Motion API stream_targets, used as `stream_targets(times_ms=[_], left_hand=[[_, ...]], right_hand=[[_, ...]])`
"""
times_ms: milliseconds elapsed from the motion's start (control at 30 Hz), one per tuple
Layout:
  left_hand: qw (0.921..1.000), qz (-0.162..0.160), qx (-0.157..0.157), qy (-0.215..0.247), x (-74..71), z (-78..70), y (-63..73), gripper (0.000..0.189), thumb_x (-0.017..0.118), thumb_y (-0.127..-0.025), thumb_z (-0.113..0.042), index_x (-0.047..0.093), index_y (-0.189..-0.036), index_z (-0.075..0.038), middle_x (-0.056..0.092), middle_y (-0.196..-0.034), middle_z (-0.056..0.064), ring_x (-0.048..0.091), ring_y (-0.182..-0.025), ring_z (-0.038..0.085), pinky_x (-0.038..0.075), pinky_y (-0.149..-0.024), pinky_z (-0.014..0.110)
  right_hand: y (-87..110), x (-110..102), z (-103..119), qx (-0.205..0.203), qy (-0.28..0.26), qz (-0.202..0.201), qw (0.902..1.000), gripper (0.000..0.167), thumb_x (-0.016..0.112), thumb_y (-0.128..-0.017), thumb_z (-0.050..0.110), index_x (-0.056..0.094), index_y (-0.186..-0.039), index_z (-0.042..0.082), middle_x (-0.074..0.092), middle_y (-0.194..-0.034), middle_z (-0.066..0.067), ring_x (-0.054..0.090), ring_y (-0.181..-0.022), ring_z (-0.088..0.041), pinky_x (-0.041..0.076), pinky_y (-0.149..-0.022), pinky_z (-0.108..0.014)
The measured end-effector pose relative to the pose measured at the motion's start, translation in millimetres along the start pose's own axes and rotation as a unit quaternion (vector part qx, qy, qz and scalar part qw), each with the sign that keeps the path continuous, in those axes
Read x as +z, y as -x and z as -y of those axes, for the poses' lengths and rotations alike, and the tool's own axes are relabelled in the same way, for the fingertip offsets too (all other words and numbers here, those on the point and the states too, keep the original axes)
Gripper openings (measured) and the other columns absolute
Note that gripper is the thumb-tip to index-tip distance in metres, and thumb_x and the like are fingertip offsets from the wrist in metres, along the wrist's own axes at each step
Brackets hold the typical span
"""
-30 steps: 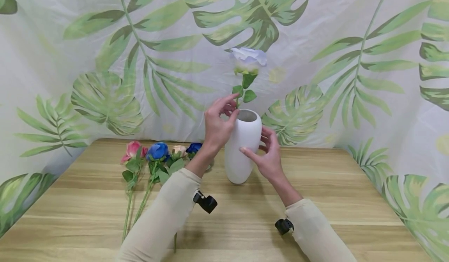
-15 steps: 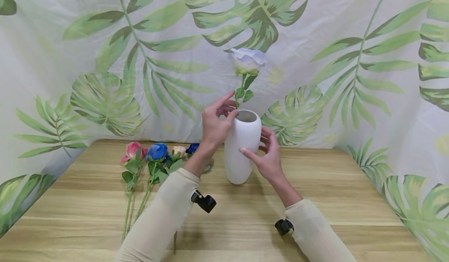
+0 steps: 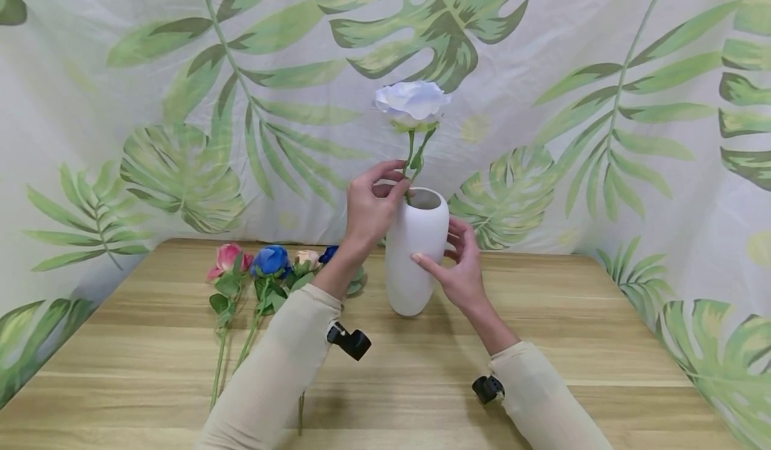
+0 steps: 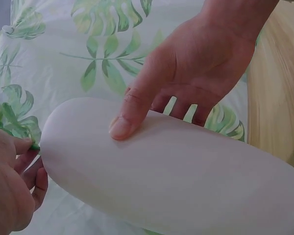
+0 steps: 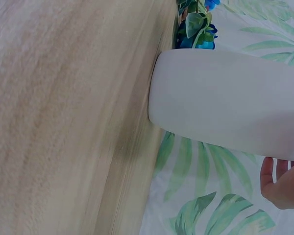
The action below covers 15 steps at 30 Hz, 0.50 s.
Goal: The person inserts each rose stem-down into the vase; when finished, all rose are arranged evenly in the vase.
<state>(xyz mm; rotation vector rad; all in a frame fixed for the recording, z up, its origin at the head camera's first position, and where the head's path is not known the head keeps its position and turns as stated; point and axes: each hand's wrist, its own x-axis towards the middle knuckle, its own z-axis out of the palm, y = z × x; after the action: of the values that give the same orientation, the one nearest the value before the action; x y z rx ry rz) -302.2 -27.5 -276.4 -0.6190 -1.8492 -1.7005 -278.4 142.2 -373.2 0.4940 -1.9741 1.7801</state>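
A tall white vase stands upright on the wooden table. The left hand pinches the green stem of a pale lilac-white artificial rose at the left of the vase's mouth. The bloom rises above the opening, and the stem's lower end is hidden by the vase wall. From the right side, the right hand grips the vase, thumb on its front and fingers behind. In the left wrist view, that thumb presses on the vase, while the left hand holds the stem beside its rim.
Left of the vase lie a pink rose, a blue rose, a peach rose and a dark blue rose, partly behind the left forearm. A leaf-patterned cloth hangs behind the table.
The rose has turned, and its bloom has shifted slightly left. Its stem now shows just inside the vase's rim, with the left fingers closer around it. The right hand and vase stay put.
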Motion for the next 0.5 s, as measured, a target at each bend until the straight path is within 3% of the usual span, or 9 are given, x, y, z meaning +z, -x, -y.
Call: stream_targets(times_ms=[100,267,500], left_hand=[[0.9995,-0.004,0.021,-0.024,-0.2,2.2,1.9,0.02,0.07,-0.097,0.001,0.074,-0.116,0.006,0.074,-0.096,0.023,0.075,-0.077,0.035,0.059,-0.073,0.026],[0.9966,-0.028,0.059,-0.051,1.7,10.7,6.6,0.02,0.069,-0.091,0.011,0.077,-0.109,0.006,0.076,-0.101,0.021,0.071,-0.08,0.031,0.053,-0.071,0.02],[0.9927,-0.042,0.104,-0.044,4.6,17.2,8.3,0.01,0.078,-0.088,0.006,0.079,-0.098,0.006,0.077,-0.096,0.018,0.072,-0.089,0.031,0.057,-0.074,0.028]], right_hand=[[0.8,-0.2,-0.4,-0.003,0.001,-0.001,1.0,0.077,0.084,-0.079,0.0,0.043,-0.145,0.0,0.053,-0.138,-0.017,0.057,-0.122,-0.033,0.05,-0.093,-0.045],[1.9,0.6,-1.5,-0.006,-0.003,0.001,1.0,0.077,0.084,-0.079,-0.002,0.043,-0.144,0.001,0.053,-0.138,-0.017,0.058,-0.122,-0.031,0.05,-0.093,-0.046],[0.6,1.0,-2.5,-0.01,-0.001,-0.002,0.9999,0.076,0.084,-0.079,-0.001,0.043,-0.143,0.001,0.053,-0.138,-0.017,0.058,-0.121,-0.032,0.05,-0.092,-0.044]])
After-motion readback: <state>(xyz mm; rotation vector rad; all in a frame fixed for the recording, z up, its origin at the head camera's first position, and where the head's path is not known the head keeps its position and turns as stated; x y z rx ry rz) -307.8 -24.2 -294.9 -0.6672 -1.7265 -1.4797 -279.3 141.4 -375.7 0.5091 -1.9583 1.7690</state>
